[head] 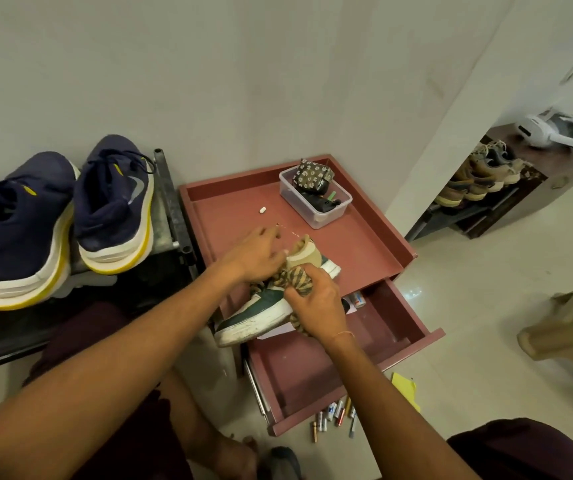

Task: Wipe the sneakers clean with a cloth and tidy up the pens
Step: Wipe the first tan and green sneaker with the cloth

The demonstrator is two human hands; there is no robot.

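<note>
A green and white sneaker (pixel 254 318) with a tan collar lies over the front edge of a red cabinet top (pixel 354 244), toe toward me. My left hand (pixel 255 256) rests on the sneaker near its collar, fingers spread. My right hand (pixel 318 301) grips a striped cloth (pixel 297 277) bunched against the sneaker's side. Several pens (pixel 335 415) lie on the floor below the open red drawer (pixel 316 370). A pair of navy sneakers (pixel 60 216) with white and yellow soles stands on a black rack at the left.
A clear plastic box (pixel 314 199) with small items sits at the back of the cabinet top, a small white piece (pixel 262 210) near it. Yellow paper (pixel 404 388) lies on the floor. A shoe rack (pixel 479 181) with shoes stands at right, a plastic chair (pixel 565 327) nearer.
</note>
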